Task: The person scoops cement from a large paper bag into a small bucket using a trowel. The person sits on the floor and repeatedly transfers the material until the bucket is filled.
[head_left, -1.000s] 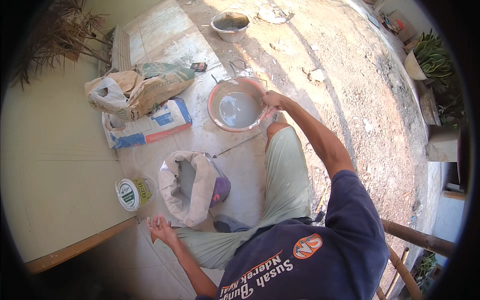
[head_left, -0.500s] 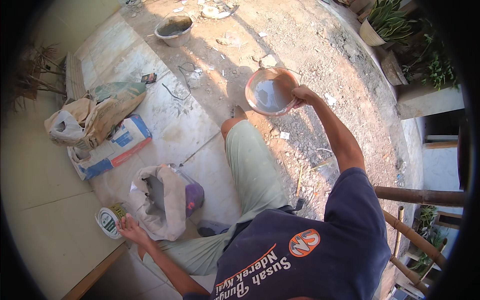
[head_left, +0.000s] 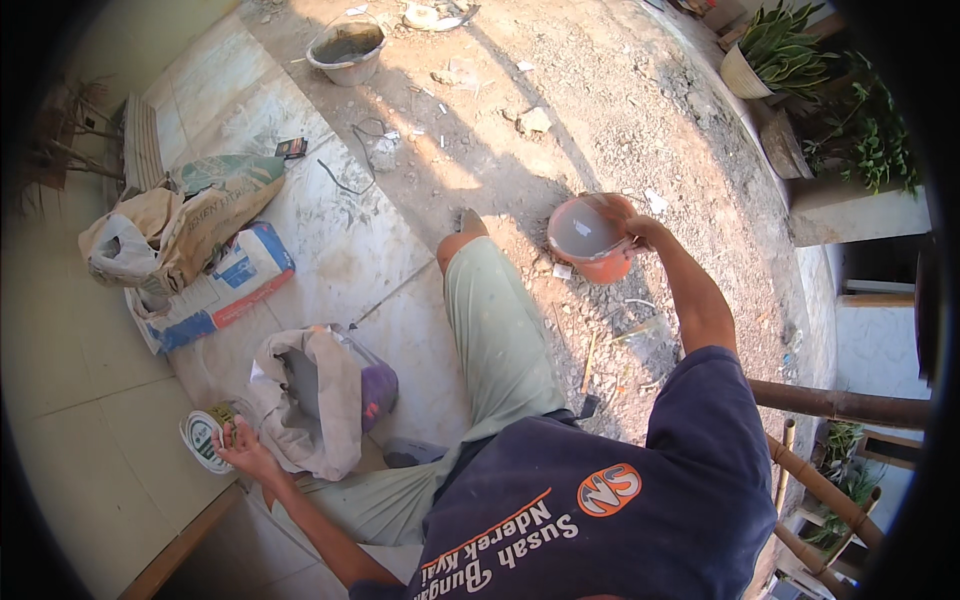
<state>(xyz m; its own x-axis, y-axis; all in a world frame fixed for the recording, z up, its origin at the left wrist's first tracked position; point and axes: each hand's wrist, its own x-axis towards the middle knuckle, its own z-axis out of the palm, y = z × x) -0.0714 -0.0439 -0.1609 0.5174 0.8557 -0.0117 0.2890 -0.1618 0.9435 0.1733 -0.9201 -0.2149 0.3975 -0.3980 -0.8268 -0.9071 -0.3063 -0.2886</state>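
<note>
My right hand (head_left: 642,236) grips the rim of an orange bucket (head_left: 603,268), held tilted above the gravelly ground. Greyish liquid or residue shows inside it. At lower left, my left hand (head_left: 247,455) has its fingers curled against a small tin can (head_left: 205,440) with a green and yellow side and a pale round lid, and seems to hold it. Right beside that hand stands an open sack (head_left: 345,440) with a rolled-down pale rim and a purple side. Grey powder (head_left: 305,385) fills part of it.
A brown paper sack (head_left: 215,220) lies over a white, blue and red bag (head_left: 215,290) on the tiles (head_left: 350,240). Further off stands a grey tub (head_left: 347,72) on the dirt. Potted plants (head_left: 750,70) line the right side, with bamboo poles (head_left: 840,398) below them.
My right hand has moved the bucket rightward, nearer to me, and tipped it so that more of its outer side shows. My left hand stays by the can.
</note>
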